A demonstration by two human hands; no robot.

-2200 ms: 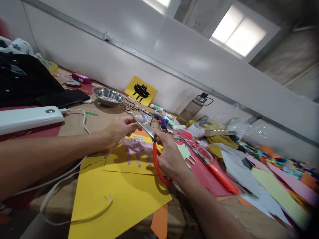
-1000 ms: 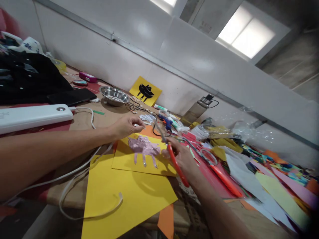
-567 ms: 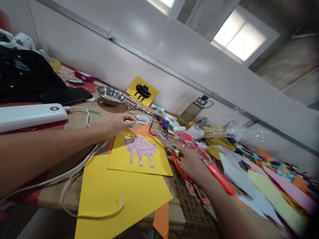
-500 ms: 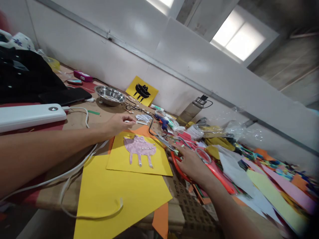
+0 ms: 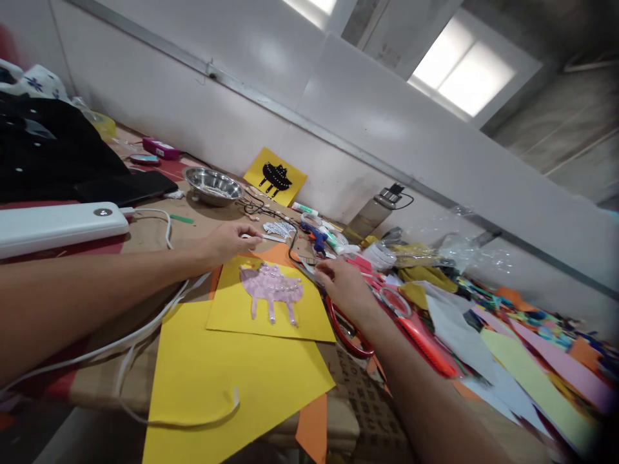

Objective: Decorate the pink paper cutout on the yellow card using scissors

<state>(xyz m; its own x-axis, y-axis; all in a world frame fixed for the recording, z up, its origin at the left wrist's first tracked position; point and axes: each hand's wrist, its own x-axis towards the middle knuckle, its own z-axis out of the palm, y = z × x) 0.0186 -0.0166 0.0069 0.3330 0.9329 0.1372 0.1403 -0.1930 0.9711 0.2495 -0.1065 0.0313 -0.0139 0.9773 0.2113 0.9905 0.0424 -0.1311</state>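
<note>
My left hand point(image 5: 227, 242) reaches over the table and pinches a small white strip point(image 5: 255, 237) between thumb and fingertips. Just below it lies a yellow card point(image 5: 309, 317) bearing a pink animal shape point(image 5: 271, 289) dotted with pearls. My right hand point(image 5: 344, 285) hovers to the right of that card, its fingers bent and close together near the blades of the red-handled scissors point(image 5: 349, 334), which lie on the table under my wrist. What those fingers hold, if anything, is hidden.
A large yellow sheet point(image 5: 227, 380) covers the near edge. A steel bowl point(image 5: 213, 185), a yellow card with a black animal point(image 5: 275, 175), a bottle point(image 5: 371, 212), a white device point(image 5: 53, 225) with cable, orange-handled scissors point(image 5: 422, 330) and heaped coloured paper point(image 5: 532, 367) crowd the table.
My right hand set the red-handled scissors down beside the yellow card, then moved up and left over their blades. The left hand has stayed pinched on the white strip.
</note>
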